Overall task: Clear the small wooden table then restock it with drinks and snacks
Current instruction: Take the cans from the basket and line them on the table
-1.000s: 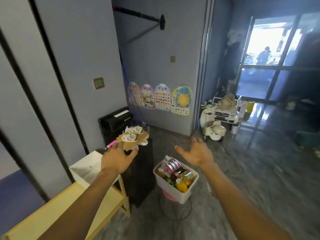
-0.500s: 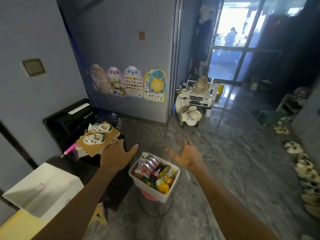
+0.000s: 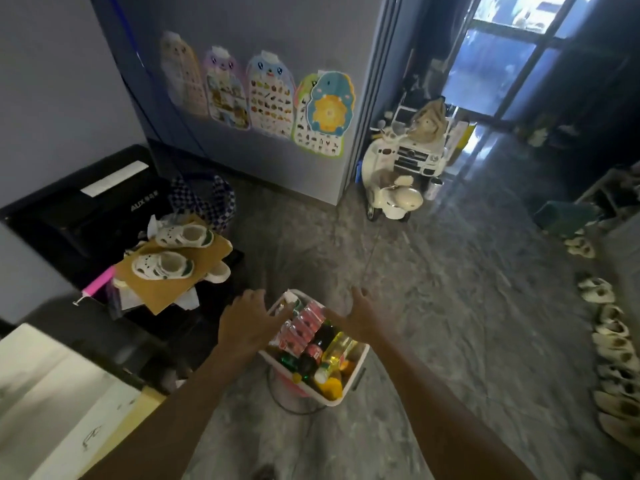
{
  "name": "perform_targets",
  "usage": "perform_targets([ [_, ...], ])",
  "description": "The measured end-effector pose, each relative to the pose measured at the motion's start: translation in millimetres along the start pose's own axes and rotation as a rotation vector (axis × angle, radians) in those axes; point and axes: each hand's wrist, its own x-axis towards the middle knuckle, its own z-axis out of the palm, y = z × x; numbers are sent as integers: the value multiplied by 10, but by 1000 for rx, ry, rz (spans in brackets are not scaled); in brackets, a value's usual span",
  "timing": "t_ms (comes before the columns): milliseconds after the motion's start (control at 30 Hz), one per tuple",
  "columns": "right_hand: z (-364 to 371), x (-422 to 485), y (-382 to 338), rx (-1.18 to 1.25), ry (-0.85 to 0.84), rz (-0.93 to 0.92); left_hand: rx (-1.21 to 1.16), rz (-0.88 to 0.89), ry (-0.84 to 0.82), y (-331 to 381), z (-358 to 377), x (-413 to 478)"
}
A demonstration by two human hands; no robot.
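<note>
Two hands: both reach forward over the bin, palms down, neither gripping anything.
left hand (image 3: 247, 323): fingers spread and loosely curved, hanging over the bin's left rim; the fingertips are just beside the packets, but contact with the rim cannot be told.
right hand (image 3: 360, 318): fingers spread wide and nearly straight, over the bin's far right corner, thumb pointing toward the packets; whether it touches is unclear.
bin (image 3: 356, 370): white, rectangular, between the two forearms, seated on something pink above the floor.
bottles (image 3: 330, 355): several lie packed in the bin's near half, one yellow, others dark or green with coloured caps.
packets (image 3: 301, 327): pink, stacked in the bin's far half, under and between the two hands.
table (image 3: 138, 417): only a yellow strip shows at lower left, well left of the bin.
box (image 3: 52, 393): white, lying on the table.
sandals (image 3: 166, 265): white pair on a sheet of cardboard (image 3: 162, 289), atop a dark stand left of the bin.
posters (image 3: 273, 95): four in a row on the wall.
scooter (image 3: 391, 195): cream toy, parked by the wall's corner.
shoes (image 3: 613, 344): pale, in a row along the right edge.
</note>
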Motion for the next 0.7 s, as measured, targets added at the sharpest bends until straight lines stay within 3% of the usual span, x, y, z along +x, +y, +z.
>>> perform_targets([
  [200, 496, 847, 102, -71, -135, -17, -26, -138, -36, -48, 608, 309],
  [433, 1076, 1922, 235, -148, -295, -238, -165, -347, -20, -54, 1521, 742],
  [533, 1784, 2445, 373, -120, -350, -323, -202, -383, 6, -86, 2052, 956],
  [600, 2813, 3085, 720, -141, -388, -372, -234, -418, -37, -133, 2401, 1083],
  [700, 3637, 3596, 937, -106, -418, -347, -274, -477, -92, -227, 2846, 1214],
])
